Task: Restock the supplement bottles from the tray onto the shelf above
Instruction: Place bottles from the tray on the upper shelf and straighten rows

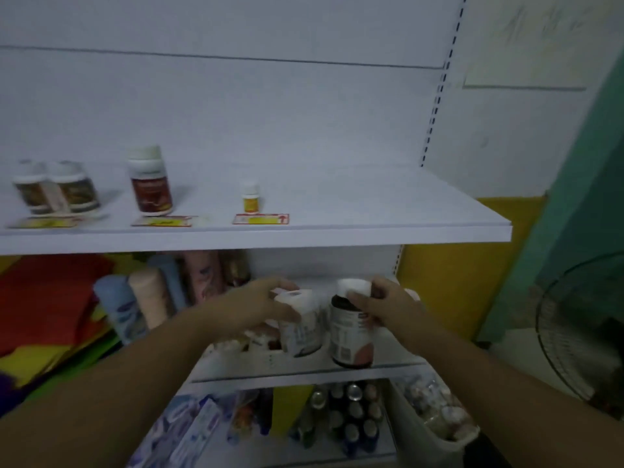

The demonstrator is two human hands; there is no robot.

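grips both loaded: my left grip [270,307] wraps the white bottle [302,329], right grip [383,307] clasps the dark bottle [351,339] at its cap, both seemingly just above the tray [236,363], below the shelf [371,204]. rigid, probably light, slick; i'd hold mid-body.

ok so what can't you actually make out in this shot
Head view only:
- Label text on the white plastic bottle and the dark brown white-capped bottle: motion blur.
- What sits behind them: hidden by the left hand and right hand.
- Red-and-yellow price tags on the white upper shelf: print too small.
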